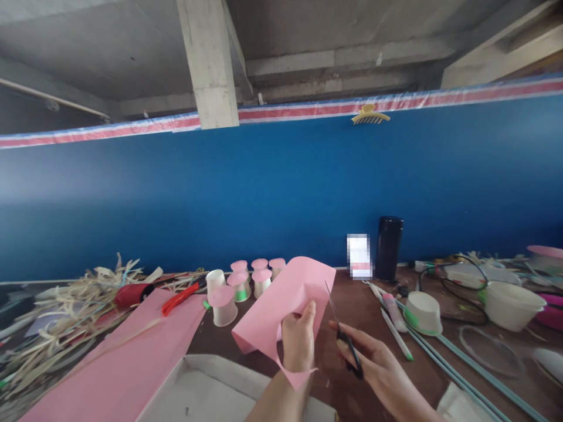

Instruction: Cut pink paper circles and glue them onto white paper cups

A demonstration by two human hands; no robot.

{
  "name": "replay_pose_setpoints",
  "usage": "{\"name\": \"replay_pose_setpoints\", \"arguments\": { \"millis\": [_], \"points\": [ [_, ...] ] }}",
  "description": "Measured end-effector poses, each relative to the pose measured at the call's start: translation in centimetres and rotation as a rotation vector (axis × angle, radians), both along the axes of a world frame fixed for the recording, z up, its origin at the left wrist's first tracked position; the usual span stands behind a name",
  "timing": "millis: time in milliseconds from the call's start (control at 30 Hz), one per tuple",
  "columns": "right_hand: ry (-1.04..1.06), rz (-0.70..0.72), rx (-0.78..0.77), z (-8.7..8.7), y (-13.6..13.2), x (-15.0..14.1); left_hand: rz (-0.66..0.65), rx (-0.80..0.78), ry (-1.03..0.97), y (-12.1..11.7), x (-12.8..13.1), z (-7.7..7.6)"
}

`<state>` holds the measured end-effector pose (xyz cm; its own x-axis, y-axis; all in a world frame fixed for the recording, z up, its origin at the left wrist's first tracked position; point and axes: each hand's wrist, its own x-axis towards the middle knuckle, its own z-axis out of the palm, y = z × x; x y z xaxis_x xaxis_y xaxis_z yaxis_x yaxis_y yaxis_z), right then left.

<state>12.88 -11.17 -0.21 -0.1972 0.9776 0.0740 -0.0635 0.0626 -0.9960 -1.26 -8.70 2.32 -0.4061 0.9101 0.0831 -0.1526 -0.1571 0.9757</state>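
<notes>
My left hand (298,340) is closed on a sheet of pink paper (281,305), thumb on its near side, holding it up above the brown table (352,305). A curved cut runs along the sheet's lower edge. My right hand (373,360) grips black-handled scissors (343,331), blades pointing up and away just right of the paper, not touching it.
Several paper cups with pink tops (246,281) stand behind the sheet. A large pink sheet (127,357) and a white tray (206,392) lie at the near left, beside dried straw (65,316). White bowls (510,302), a black flask (389,247), cables and sticks lie to the right.
</notes>
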Motion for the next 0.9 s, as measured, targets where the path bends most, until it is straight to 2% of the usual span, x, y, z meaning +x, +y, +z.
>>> {"name": "replay_pose_setpoints", "arguments": {
  "millis": [233, 467, 600, 800, 900],
  "points": [
    [-0.008, -0.011, 0.014, 0.0, 0.1, 0.0, -0.050, -0.004, 0.014, 0.0, 0.0, -0.1],
    [-0.066, -0.039, 0.059, -0.6, 0.4, 0.1, -0.012, 0.035, 0.004, 0.0, -0.1, 0.0],
    [-0.070, -0.055, 0.054, -0.2, 0.3, 0.0, -0.027, 0.026, 0.026, 0.1, -0.1, -0.3],
    [0.013, -0.045, 0.023, 0.5, 0.1, 0.2, -0.102, -0.016, 0.190, 0.4, 0.2, -0.9],
    [0.022, -0.057, 0.021, 0.5, 0.1, 0.5, -0.116, 0.008, 0.184, 0.6, 0.2, -1.3]
  ]
}}
